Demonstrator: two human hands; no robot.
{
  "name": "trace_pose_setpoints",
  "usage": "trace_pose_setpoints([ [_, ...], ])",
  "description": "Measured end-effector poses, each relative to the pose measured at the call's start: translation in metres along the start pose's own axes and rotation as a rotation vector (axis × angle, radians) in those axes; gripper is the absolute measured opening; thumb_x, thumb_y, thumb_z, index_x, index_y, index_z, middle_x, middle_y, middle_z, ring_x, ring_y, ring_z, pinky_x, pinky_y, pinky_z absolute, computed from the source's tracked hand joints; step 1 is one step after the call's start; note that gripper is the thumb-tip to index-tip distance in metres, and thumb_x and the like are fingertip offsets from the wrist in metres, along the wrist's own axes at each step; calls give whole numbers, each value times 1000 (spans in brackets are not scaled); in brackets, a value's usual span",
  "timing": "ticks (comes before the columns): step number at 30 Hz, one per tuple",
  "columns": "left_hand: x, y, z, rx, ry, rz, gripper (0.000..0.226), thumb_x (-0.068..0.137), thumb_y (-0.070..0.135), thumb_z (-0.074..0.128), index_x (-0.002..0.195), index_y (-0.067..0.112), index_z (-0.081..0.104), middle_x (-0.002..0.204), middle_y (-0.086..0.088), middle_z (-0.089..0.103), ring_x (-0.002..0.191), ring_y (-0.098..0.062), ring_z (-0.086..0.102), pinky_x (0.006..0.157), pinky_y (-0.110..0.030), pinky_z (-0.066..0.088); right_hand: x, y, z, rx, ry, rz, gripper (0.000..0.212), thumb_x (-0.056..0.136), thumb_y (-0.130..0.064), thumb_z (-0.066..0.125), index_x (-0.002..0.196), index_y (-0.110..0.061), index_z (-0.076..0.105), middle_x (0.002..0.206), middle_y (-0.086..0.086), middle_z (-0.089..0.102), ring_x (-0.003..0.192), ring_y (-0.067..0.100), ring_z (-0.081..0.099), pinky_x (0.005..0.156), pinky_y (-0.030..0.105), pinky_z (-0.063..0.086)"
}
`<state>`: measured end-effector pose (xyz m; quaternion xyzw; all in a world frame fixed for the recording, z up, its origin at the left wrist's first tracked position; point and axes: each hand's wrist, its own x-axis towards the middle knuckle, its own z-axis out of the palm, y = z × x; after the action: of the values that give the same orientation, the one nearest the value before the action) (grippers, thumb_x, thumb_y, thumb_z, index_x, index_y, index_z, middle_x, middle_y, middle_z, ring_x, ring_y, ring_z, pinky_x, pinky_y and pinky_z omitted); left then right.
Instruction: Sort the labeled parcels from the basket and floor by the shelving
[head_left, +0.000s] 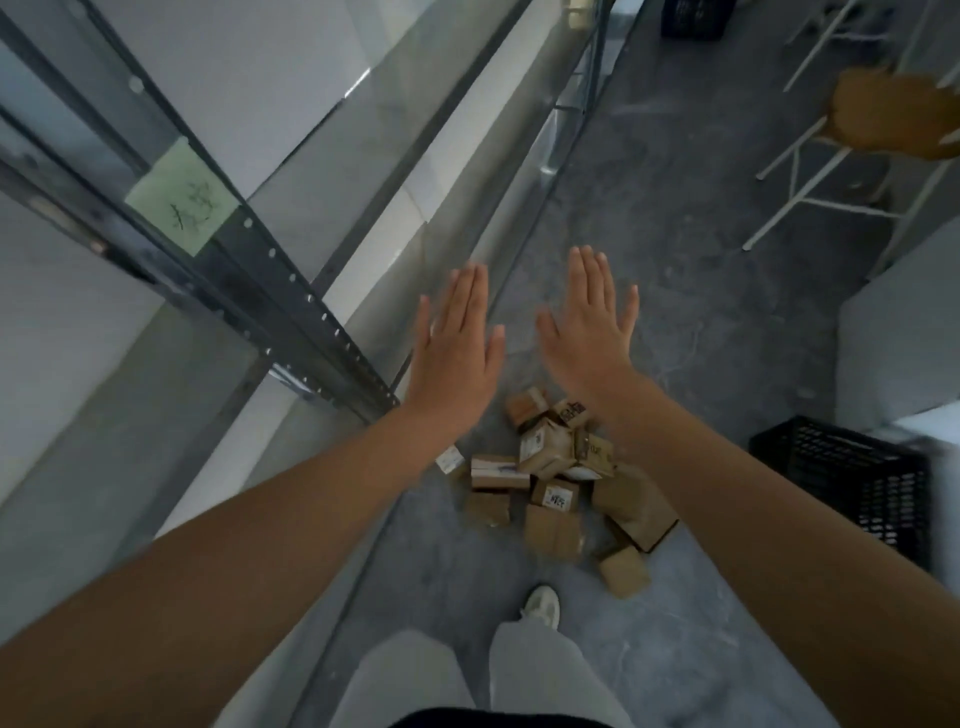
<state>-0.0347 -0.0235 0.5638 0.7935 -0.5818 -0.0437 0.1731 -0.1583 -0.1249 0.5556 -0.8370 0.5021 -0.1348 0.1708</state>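
Parcels (550, 483) between shelving (291, 291), basket (852, 478)

wooden stool (893, 114) far right | green note (182, 200) upper left | white shoe (541, 607)

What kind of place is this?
Likely a small stockroom or parcel-sorting room: metal shelving, a pile of labelled cardboard parcels on the floor, and a black plastic crate.

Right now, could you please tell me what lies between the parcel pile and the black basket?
In the head view, only bare grey floor shows there; the right forearm hides part.
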Motion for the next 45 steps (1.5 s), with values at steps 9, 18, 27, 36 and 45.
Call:
trace_pose_setpoints([
  [9, 2, -45, 76, -38, -118, -134, 62, 106, 32, 26, 157, 13, -1, 166, -1, -2, 152, -13, -4, 124, -43, -2, 13, 40, 97, -57, -193, 54, 69, 101, -36, 33, 157, -13, 1, 166, 1, 1, 152, 15, -6, 118, 49, -10],
  [18, -40, -156, 193, -83, -303, -313, 59, 106, 31, 27, 157, 12, 6, 166, -2, 6, 152, -14, 2, 121, -37, -5, -24, 86, 241, -144, -503, 196, 67, 101, -36, 33, 157, -15, 3, 165, -1, 1, 151, 14, -5, 120, 48, -7],
  [27, -73, -252, 353, -187, -467, -504, 56, 106, 28, 30, 157, 14, 14, 165, -1, 13, 151, -15, 9, 123, -43, 9, -51, 138, 414, -88, -672, 313, 60, 102, -36, 37, 155, -17, 17, 163, -2, 14, 150, 14, 6, 121, 46, 4],
  [36, -94, -287, 529, -464, -543, -631, 53, 106, 33, 33, 155, 18, 21, 161, -5, 24, 148, -24, 24, 120, -45, 25, -53, 215, 570, 13, -711, 544, 52, 99, -29, 44, 147, -15, 31, 153, 8, 33, 141, 28, 30, 113, 48, 29],
  [45, -80, -317, 668, -758, -627, -980, 39, 107, 32, 23, 129, 18, 52, 131, -8, 53, 116, -19, 51, 96, -33, 40, -36, 266, 678, 349, -639, 869, 53, 100, -30, 47, 147, -8, 37, 145, 19, 44, 130, 37, 44, 111, 47, 37],
])
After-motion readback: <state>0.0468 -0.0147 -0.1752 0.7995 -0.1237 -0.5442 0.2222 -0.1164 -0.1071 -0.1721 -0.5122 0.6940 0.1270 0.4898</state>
